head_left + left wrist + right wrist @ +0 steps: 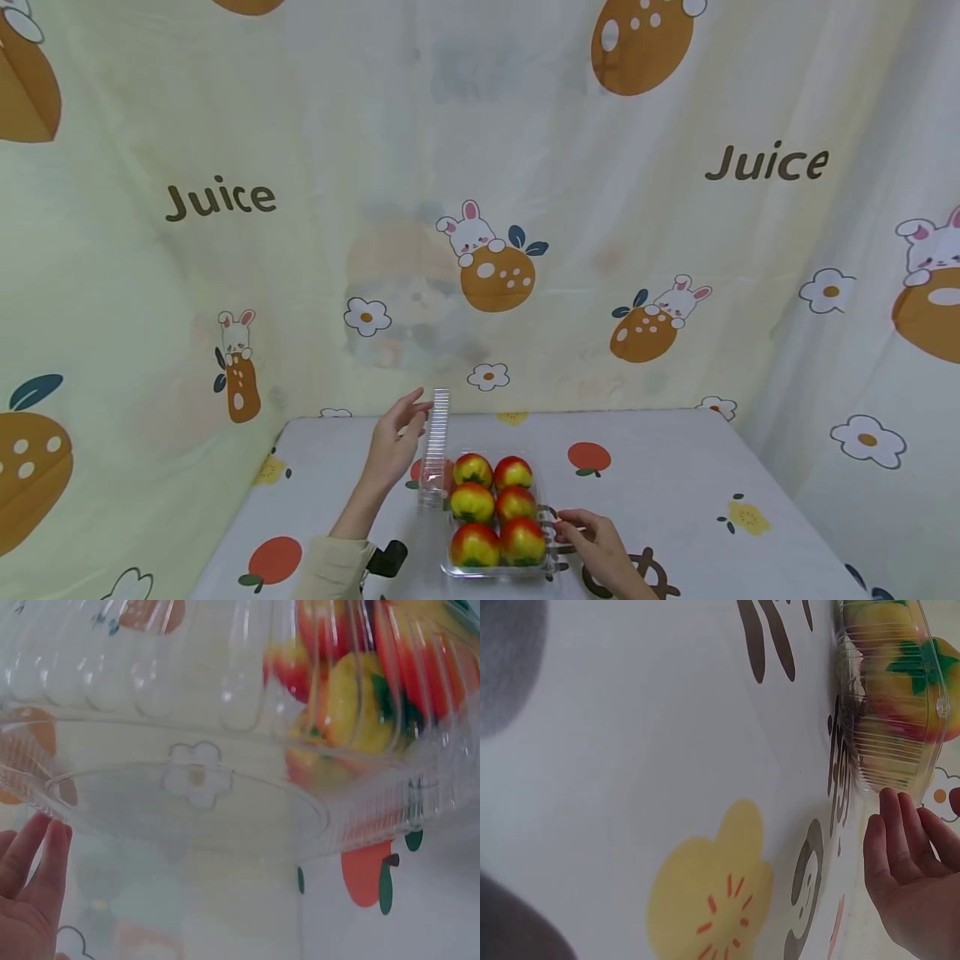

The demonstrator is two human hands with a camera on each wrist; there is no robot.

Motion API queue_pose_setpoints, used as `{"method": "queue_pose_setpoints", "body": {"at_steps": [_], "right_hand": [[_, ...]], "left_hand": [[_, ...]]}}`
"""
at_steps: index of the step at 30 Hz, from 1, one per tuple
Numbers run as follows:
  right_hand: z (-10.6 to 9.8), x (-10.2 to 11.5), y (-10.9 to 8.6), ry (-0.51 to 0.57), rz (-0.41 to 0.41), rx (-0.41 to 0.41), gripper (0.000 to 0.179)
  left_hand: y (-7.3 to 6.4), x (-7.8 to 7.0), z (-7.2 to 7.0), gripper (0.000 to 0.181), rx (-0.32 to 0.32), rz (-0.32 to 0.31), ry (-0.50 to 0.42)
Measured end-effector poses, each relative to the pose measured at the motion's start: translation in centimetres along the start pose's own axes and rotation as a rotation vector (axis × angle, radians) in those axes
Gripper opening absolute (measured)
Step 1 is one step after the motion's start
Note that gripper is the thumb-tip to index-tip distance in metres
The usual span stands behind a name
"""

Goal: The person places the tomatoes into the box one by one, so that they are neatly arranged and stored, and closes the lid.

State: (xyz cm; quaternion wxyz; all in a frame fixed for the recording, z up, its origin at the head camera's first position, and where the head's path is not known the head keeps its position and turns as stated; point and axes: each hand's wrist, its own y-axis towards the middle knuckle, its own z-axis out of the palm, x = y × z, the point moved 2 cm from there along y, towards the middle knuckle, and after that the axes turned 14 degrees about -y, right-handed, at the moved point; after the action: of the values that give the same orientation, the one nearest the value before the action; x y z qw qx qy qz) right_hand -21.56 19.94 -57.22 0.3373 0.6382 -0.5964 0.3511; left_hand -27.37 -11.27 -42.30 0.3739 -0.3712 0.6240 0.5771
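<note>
A clear plastic clamshell box (495,573) stands on the table with its ribbed lid (437,442) raised upright on the left side. Inside sit several red-and-yellow fruits (475,545) with green leafy tops, in two columns. My left hand (395,437) is up beside the lid's outer face; in the left wrist view the fingers (51,859) are fairly straight, tips right at the lid's edge. On the other side, my right hand (596,546) is by the box's right rim. The right wrist view shows its extended fingers (896,825) with tips at the box wall.
A white tablecloth (675,483) printed with fruit and flowers covers the table. Behind and to both sides hangs a curtain (570,167) with rabbit, orange and "Juice" prints. A black wrist device (387,558) sits at my left cuff.
</note>
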Motion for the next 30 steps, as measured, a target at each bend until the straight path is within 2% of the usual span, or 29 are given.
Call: {"method": "queue_pose_setpoints", "body": {"at_steps": [9,16,19,30], "right_hand": [[-0.3,-0.4,0.0,-0.020,0.039,-0.003,0.036],[-0.5,-0.8,-0.1,0.004,0.014,0.001,0.037],[-0.5,-1.0,-0.1,0.000,0.012,0.002,0.037],[-0.7,-1.0,0.2,-0.020,0.060,-0.004,0.038]], "left_hand": [[0.5,-0.4,1.8,0.039,0.026,0.036,-0.007],[-0.1,-3.3,3.4,0.038,0.050,0.015,0.002],[-0.3,-4.0,3.9,0.037,0.060,0.018,0.010],[-0.2,-3.9,5.4,0.036,0.117,0.026,-0.027]]}}
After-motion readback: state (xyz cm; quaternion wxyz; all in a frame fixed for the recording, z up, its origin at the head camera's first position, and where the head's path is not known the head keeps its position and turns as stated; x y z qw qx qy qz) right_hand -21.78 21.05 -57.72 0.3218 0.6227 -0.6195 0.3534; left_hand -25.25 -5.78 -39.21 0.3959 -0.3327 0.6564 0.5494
